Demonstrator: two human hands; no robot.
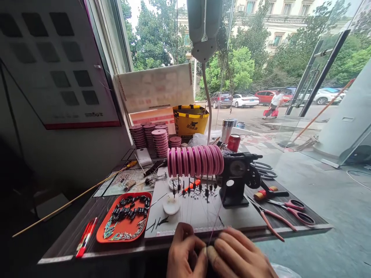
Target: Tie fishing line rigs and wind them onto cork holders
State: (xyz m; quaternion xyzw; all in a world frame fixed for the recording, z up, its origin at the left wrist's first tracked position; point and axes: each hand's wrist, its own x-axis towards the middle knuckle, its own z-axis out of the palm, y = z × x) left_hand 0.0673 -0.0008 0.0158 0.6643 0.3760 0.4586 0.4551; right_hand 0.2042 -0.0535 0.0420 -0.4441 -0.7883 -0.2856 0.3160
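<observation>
Side by side at the table's front edge, my left hand [185, 253] and my right hand [239, 255] meet with their fingertips pinched together. A thin pinkish thread [216, 221] runs down from above into the pinch; its end is hidden between the fingers. Above them a row of pink spools [195, 160] sits sideways on a black stand [235, 177]. Fine lines with small black clip-like pieces [206, 193] hang under the spools. A round white dish [171, 204] and scattered small white beads [197, 193] lie on the white board [191, 222] behind my hands.
Left stands a red tray [100, 236] with black parts and small metal pieces, beside red pens [87, 236]. Pliers [269, 218], scissors [295, 210] and a red-handled tool [266, 193] lie right. Behind are stacked spools [160, 143], a yellow bag [189, 123] and a red can [234, 143].
</observation>
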